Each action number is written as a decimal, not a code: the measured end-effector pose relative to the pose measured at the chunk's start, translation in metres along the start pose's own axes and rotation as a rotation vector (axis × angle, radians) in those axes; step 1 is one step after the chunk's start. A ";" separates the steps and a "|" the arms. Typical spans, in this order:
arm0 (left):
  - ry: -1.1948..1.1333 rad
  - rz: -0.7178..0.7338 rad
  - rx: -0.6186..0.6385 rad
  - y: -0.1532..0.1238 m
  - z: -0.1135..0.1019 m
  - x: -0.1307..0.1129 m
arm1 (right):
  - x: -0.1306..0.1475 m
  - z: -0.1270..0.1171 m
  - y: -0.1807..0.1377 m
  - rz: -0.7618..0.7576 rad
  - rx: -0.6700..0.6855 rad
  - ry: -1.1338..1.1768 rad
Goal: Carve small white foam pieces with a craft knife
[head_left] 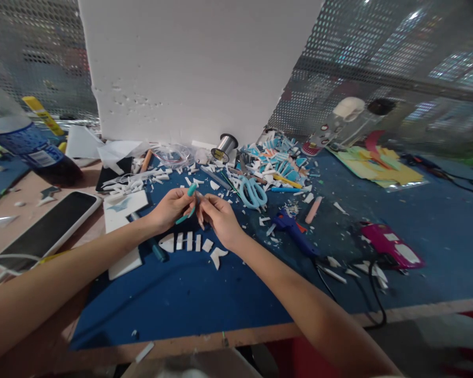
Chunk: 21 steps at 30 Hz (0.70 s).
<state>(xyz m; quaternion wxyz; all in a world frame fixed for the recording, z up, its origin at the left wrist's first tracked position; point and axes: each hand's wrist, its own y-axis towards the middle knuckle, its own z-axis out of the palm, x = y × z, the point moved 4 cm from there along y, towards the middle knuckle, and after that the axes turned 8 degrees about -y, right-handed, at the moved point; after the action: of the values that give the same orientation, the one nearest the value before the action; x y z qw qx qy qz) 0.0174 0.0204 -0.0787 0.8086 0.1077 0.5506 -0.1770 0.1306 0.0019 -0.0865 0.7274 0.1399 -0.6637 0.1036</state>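
My left hand (176,207) is closed around pliers (186,216) with curved teal handles; their jaws are hidden by my fingers. Close against it, the fingers of my right hand (217,212) are pinched together at the tool's head, on something too small to make out. Just below both hands, a row of cut white foam pieces lies on the blue mat: a pointed head piece (167,242), several short strips (189,241) and a forked tail piece (218,257), set out like a fish skeleton. A dark teal pen-like tool (157,251) lies left of the row.
Light blue scissors (253,192), a wire spool (224,147) and a heap of foam scraps (278,157) lie behind my hands. Rightward are a blue glue gun (295,233) with a cord and a magenta device (392,245). A phone (49,228) and a cola bottle (31,149) are leftward.
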 end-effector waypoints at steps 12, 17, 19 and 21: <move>-0.034 -0.003 -0.004 0.001 -0.002 0.001 | 0.001 0.001 0.001 0.050 0.056 0.142; -0.080 0.018 0.011 0.003 -0.001 0.001 | 0.009 -0.005 -0.002 -0.054 -0.029 0.056; -0.085 0.023 0.005 0.003 -0.002 0.000 | 0.013 -0.006 -0.004 -0.104 -0.063 -0.023; -0.080 0.020 0.000 0.004 -0.002 0.001 | 0.018 -0.005 -0.006 -0.141 -0.065 -0.081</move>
<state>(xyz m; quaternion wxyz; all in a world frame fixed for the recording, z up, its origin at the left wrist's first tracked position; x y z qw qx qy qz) 0.0177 0.0246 -0.0804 0.8317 0.1060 0.5168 -0.1730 0.1389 -0.0026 -0.0696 0.7096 0.1665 -0.6842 0.0248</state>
